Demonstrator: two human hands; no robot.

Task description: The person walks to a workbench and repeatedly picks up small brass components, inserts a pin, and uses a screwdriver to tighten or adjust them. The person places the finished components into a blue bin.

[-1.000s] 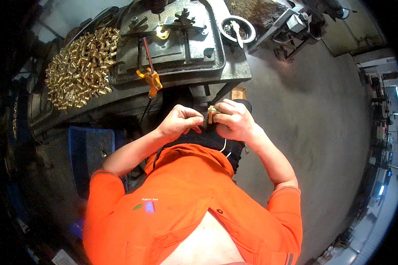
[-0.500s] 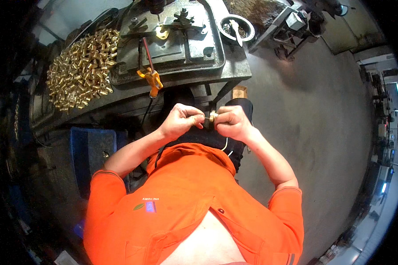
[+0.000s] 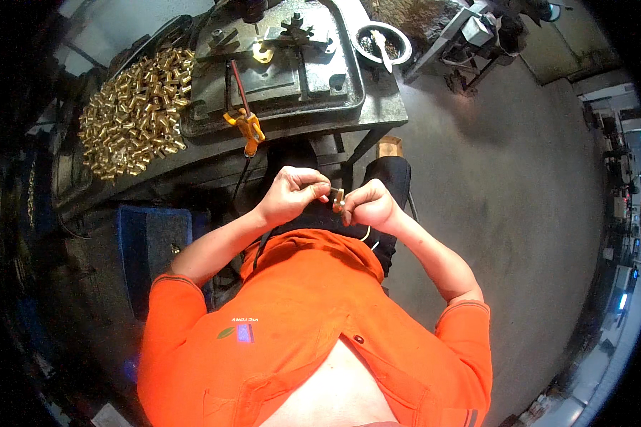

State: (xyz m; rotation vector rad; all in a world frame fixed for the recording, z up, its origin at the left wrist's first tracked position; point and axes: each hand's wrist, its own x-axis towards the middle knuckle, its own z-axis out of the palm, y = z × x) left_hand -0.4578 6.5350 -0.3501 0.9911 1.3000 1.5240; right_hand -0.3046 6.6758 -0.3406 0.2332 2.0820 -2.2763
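In front of my lap, my right hand (image 3: 372,205) pinches a small brass-coloured metal part (image 3: 339,200) between thumb and fingers. Its flat face is turned partly sideways, and the fingertips cover some of it. My left hand (image 3: 297,193) is closed close beside it, thumb against forefinger. A thin, pin-like piece sticks out of the left fingertips toward the brass part; its kind is too small to make out. Whether the thin piece touches the brass part, I cannot tell.
Ahead stands a metal machine table (image 3: 384,107) with a clamped fixture (image 3: 263,53). A large heap of brass fittings (image 3: 135,114) lies at its left. An orange-handled tool (image 3: 249,132) hangs at the front edge. A white bowl (image 3: 404,57) stands right; a blue crate (image 3: 124,242) sits lower left.
My right hand has turned the brass part and shifted slightly lower, so more of the part shows between the hands. My left hand stays nearly in place.
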